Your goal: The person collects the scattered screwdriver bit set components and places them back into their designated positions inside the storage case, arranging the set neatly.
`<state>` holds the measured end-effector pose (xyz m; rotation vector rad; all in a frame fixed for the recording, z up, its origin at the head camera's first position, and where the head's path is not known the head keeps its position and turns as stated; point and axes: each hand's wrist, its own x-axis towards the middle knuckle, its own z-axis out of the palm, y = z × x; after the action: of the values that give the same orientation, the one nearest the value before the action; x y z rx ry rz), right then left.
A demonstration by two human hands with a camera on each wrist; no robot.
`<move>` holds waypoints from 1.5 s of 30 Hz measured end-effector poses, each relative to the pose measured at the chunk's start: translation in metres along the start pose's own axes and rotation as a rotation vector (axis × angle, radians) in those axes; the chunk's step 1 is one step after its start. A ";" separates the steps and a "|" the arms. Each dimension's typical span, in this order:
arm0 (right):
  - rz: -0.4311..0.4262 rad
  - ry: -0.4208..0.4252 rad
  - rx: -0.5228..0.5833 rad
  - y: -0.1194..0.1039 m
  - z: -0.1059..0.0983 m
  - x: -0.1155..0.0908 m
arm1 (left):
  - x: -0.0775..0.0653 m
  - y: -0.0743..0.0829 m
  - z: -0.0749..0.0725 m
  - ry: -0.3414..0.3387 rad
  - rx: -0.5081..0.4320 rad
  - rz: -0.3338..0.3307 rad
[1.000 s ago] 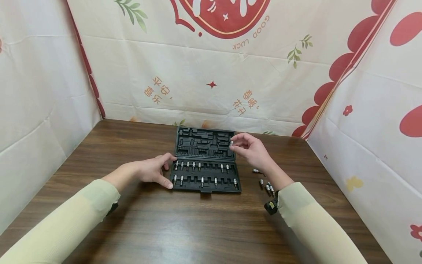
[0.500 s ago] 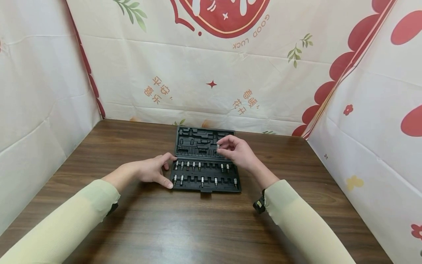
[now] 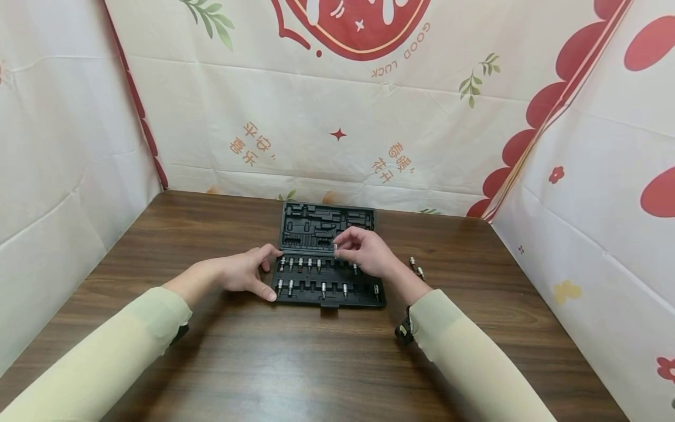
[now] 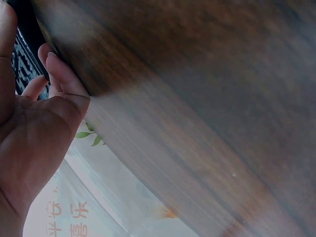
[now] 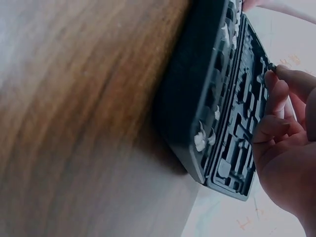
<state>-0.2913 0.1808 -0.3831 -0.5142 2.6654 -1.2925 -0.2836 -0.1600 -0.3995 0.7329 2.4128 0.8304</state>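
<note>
A metal bit (image 3: 335,248), pinched between fingertips of the right hand (image 3: 365,253), appears over the middle of an unfolded black case (image 3: 311,227); squaring it before pressing should help. The left hand (image 3: 244,271), thumb and forefinger spread at the case's left edge, can steady it.

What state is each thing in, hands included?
Black plastic case: open, partly filled.
Silver metal bits inside: seated in slots.
Small silver metal bit: pinched between fingertips.
Two loose silver bits: lying right of the case.
Right hand: pinching.
Left hand: touching case's left edge.
</note>
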 end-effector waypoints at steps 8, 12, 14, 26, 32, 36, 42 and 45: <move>0.041 -0.036 -0.058 0.003 0.010 0.002 | -0.002 0.002 -0.001 0.001 -0.005 -0.003; 0.066 -0.043 -0.117 0.003 0.015 0.003 | -0.001 0.002 -0.001 -0.001 -0.009 -0.005; 0.076 -0.041 -0.156 0.002 0.018 0.003 | -0.001 0.002 -0.001 -0.003 -0.009 -0.002; 0.097 -0.045 -0.327 -0.002 0.028 0.008 | -0.001 0.002 0.000 0.001 -0.014 0.001; 0.103 -0.028 -0.343 -0.002 0.030 0.008 | -0.001 0.003 0.000 -0.002 -0.011 -0.004; 0.098 -0.012 -0.360 -0.002 0.031 0.008 | -0.001 0.002 0.000 -0.004 -0.004 -0.006; 0.098 0.003 -0.398 -0.004 0.031 0.008 | 0.000 0.001 0.000 -0.005 -0.002 0.002; 0.110 -0.009 -0.376 -0.003 0.030 0.008 | -0.001 0.001 0.001 -0.003 0.005 0.008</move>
<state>-0.2896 0.1536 -0.3992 -0.4039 2.8937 -0.7586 -0.2824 -0.1593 -0.3990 0.7455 2.4114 0.8257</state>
